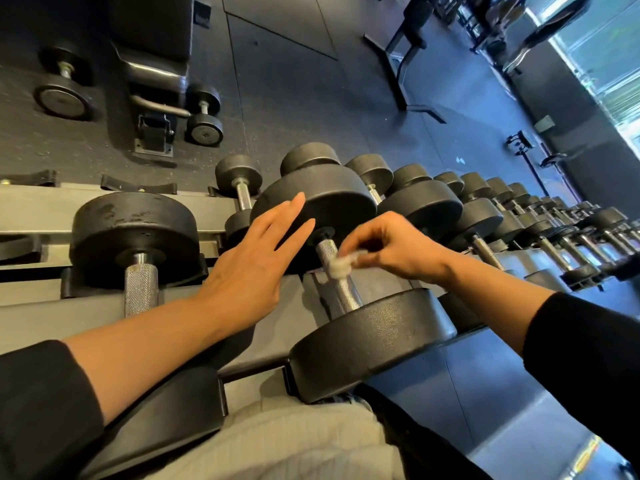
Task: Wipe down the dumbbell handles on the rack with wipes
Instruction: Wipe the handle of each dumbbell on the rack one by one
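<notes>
A gym dumbbell rack (41,206) is seen from above, its row of dumbbells running off toward three o'clock. At the centre lies a large dumbbell (374,327), its knurled metal handle (341,284) running from eleven o'clock to five o'clock between two black weights. A small crumpled white wipe (341,265) is pinched in the fingertips of the right hand (391,251) and pressed against the upper part of this handle. The left hand (252,258) is released, fingers straight, and appears to be laid against the far weight at about ten o'clock of the wipe, though contact cannot be confirmed. The wiping of this handle is judged to be in progress. Next, the wipe would need to be drawn down the rest of the handle and around it. The neighbouring handle (140,289), at nine o'clock, is not being touched.
</notes>
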Demonstrator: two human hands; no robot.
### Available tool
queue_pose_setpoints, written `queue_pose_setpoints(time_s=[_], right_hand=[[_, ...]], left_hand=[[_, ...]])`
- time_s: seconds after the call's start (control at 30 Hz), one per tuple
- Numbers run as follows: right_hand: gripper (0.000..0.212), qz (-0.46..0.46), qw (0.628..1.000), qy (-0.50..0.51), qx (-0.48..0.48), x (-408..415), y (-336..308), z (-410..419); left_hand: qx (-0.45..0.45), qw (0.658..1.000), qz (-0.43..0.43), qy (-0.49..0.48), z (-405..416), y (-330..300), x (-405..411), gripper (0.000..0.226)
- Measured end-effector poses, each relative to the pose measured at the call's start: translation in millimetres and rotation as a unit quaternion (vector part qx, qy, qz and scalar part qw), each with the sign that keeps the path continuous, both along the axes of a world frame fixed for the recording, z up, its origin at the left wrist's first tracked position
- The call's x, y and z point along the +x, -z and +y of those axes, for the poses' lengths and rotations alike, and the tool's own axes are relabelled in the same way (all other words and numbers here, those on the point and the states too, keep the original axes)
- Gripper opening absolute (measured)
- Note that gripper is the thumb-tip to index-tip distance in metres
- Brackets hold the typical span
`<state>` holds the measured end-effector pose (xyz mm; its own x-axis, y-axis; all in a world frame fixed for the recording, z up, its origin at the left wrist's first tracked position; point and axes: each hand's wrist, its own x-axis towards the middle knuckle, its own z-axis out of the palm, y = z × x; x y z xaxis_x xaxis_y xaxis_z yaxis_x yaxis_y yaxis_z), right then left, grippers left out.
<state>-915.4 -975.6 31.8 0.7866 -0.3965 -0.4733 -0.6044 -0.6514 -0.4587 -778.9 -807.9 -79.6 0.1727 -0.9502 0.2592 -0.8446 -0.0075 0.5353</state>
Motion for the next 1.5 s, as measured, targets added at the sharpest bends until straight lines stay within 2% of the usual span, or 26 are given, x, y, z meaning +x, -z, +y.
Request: queue_pose_setpoints(time_s=[0.07, 0.1, 0.33, 0.4, 0.53, 0.67, 0.77, 0.87, 1.07, 1.27, 1.37, 1.5], right_hand=[[0.025, -0.028, 0.996, 0.022, -0.085, -2, 4, -5], [0.026, -0.019, 0.996, 0.017, -0.09, -3, 7, -5], [0.018, 0.05, 0.995, 0.003, 0.081, -9, 7, -4], [0.017, 0.059, 0.994, -0.002, 0.092, -10, 5, -3], [0.017, -0.018, 0.993, 0.039, 0.11, 3, 2, 4], [0.019, -0.036, 0.992, -0.012, 0.122, 38, 4, 21], [0.018, -0.029, 0.988, -0.07, 0.135, 69, 8, 42], [0.016, -0.019, 0.982, -0.135, 0.128, 95, 17, 60], [0.014, -0.039, 0.965, -0.259, 0.032, 125, 41, 84], [0.008, -0.054, 0.973, -0.22, 0.036, 133, 76, 97], [0.012, -0.099, 0.973, -0.206, 0.024, 130, 91, 103], [0.017, -0.168, 0.963, -0.163, 0.136, 123, 102, 111]], left_hand=[[0.0, 1.0, -0.002, -0.003, 0, 0, 0, 0.096], [0.001, 1.0, -0.001, -0.004, 0, -1, 0, 0.096], [-0.003, 1.0, -0.002, -0.008, 0, -2, -1, 0.092], [-0.015, 1.0, 0.013, -0.003, 1, -5, 3, 0.089], [-0.037, 0.997, 0.073, -0.008, 7, -17, 15, 0.081], [-0.033, 0.996, 0.065, -0.053, 30, -24, 28, 0.076], [-0.016, 0.991, 0.054, -0.123, 56, -26, 38, 0.077], [-0.01, 0.979, 0.047, -0.196, 83, -26, 41, 0.076], [0.011, 0.945, 0.08, -0.317, 127, -31, 22, 0.07], [0.025, 0.902, 0.123, -0.414, 134, -39, -4, 0.068], [0.035, 0.885, 0.118, -0.45, 136, -43, -19, 0.065], [0.039, 0.862, 0.109, -0.493, 134, -45, -27, 0.06]])
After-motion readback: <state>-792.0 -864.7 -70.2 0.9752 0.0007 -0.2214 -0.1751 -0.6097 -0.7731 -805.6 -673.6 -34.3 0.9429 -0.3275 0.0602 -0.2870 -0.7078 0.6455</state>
